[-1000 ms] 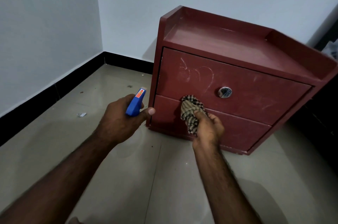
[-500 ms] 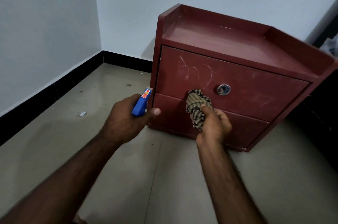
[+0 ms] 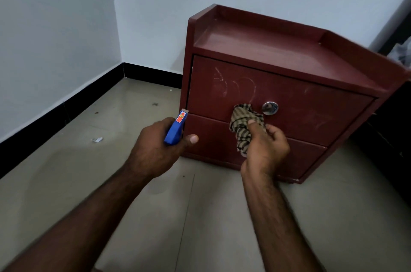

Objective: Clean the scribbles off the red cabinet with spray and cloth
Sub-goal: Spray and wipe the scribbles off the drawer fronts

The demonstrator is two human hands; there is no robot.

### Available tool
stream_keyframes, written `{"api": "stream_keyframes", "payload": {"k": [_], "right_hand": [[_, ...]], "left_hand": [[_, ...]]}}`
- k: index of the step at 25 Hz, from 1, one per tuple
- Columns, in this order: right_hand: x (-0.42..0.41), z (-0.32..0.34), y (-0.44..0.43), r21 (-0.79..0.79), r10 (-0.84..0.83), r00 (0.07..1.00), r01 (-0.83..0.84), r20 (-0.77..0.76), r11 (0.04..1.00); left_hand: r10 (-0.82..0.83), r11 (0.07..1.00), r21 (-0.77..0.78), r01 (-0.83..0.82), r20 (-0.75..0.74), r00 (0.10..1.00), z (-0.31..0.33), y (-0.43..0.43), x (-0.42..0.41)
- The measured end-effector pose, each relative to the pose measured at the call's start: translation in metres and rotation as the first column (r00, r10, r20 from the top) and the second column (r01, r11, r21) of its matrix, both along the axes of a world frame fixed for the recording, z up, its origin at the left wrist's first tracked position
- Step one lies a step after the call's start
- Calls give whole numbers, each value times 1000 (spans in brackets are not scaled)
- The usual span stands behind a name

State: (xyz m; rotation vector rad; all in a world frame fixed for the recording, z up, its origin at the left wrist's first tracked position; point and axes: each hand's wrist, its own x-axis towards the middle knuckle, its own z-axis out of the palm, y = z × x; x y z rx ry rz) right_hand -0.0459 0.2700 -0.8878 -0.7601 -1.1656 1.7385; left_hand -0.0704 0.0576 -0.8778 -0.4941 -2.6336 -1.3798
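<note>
Since a second earlier our right hand (image 3: 264, 149) had carried the checked cloth (image 3: 244, 125) up the red cabinet (image 3: 293, 102) front, fingers (image 3: 274, 132) bunched round it just beside the round knob (image 3: 270, 108), under the white scribbles (image 3: 233, 87); our left hand (image 3: 159, 149) gripped the blue spray bottle (image 3: 174, 131) nearby
</note>
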Motion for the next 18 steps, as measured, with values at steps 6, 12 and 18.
{"api": "stream_keyframes", "payload": {"k": [6, 12, 18], "right_hand": [[4, -6, 0, 15, -36, 999, 35, 11, 999], [4, 19, -5, 86, -46, 990, 57, -131, 995], [6, 10, -4, 122, -48, 998, 53, -41, 991]], "left_hand": [[-8, 1000, 6, 7, 10, 1000, 0, -1, 2], [-19, 1000, 6, 19, 21, 1000, 1, -1, 0], [-12, 1000, 27, 12, 13, 1000, -1, -1, -1]]}}
